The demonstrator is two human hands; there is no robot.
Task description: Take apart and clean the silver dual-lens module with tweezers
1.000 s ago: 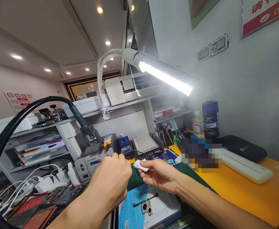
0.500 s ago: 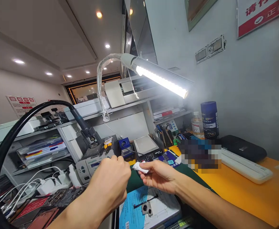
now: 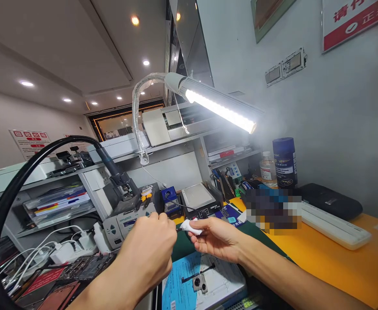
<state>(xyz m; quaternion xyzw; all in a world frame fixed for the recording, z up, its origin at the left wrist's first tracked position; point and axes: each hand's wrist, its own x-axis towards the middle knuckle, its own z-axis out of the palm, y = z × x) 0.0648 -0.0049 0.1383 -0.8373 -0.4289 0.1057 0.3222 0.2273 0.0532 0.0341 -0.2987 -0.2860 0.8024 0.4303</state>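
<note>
My right hand (image 3: 219, 238) pinches a small white wad, like a piece of wipe (image 3: 190, 226), between thumb and fingers above the bench. My left hand (image 3: 148, 252) is closed in a fist close to it on the left, and a thin dark tip shows between the fist and the wad; what the fist grips is hidden. Below both hands lies a blue and white sheet (image 3: 189, 280) with a small camera module (image 3: 198, 282) on it.
A lit desk lamp (image 3: 219, 110) hangs over the orange bench (image 3: 331, 262). Behind the hands stand a soldering station (image 3: 124, 221), a hot plate (image 3: 198, 196), a dark can (image 3: 285, 161) and a clear bottle (image 3: 267, 168). A black hose (image 3: 20, 165) arcs at left over chargers and phone parts.
The view has shifted slightly; both hands stay close together, with the white wad held in nearly the same place.
</note>
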